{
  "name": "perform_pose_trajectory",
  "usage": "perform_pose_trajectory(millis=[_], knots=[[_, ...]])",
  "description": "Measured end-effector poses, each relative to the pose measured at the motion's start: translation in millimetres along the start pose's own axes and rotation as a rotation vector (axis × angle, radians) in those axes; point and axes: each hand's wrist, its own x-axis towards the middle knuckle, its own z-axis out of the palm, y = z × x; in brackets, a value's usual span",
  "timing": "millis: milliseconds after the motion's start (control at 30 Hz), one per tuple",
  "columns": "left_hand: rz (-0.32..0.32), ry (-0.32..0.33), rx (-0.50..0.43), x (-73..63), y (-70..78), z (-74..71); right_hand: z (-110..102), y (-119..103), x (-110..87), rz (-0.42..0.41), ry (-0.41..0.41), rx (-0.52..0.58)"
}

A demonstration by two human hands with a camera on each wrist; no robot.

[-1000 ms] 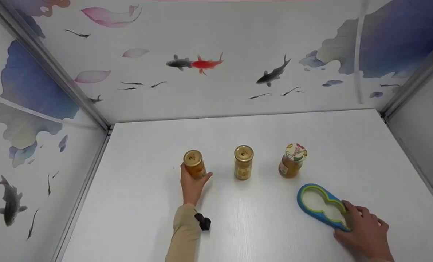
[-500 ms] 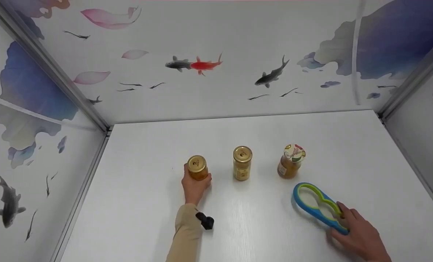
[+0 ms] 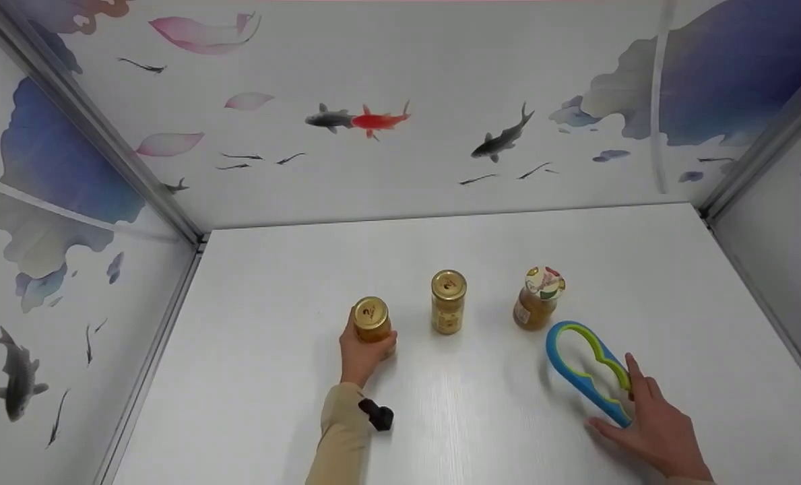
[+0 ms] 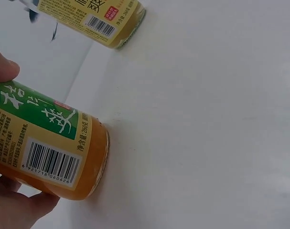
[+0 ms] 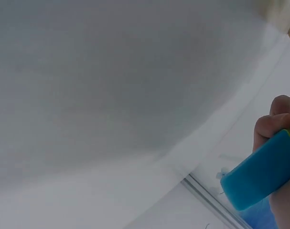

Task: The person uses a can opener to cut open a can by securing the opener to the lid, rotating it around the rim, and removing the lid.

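Note:
My left hand (image 3: 362,353) grips a glass jar (image 3: 372,319) with a gold lid, left of the middle in the head view. In the left wrist view this jar (image 4: 49,143) is orange, with a green and yellow label and a barcode, my thumb on one side and fingers on the other. At the right, my right hand (image 3: 656,424) holds a blue and green jar opener (image 3: 585,374) by one end, its looped end pointing toward the back left. The blue end of the opener (image 5: 259,169) shows between my fingers in the right wrist view.
On the white table (image 3: 272,283) a second gold-lidded jar (image 3: 449,303) stands right of the held one. Farther right is a jar (image 3: 539,300) with a patterned lid, close behind the opener. Painted walls (image 3: 400,60) enclose the back and sides.
The gripped jar has come toward me and slightly right with my left hand. My right hand has raised and tilted the jar opener from the table. The other two jars stay put.

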Motion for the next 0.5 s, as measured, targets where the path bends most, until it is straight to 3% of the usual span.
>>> perform_pose_trajectory(millis=[267,500], knots=[[-0.035,-0.077,-0.024,-7.6,1.5,-3.0,-1.9,-13.9,9.9,-0.079,0.059,0.010],[-0.043,-0.113,-0.006,-17.9,3.8,0.7,-1.2,-23.5,20.0,-0.242,0.136,-0.055]])
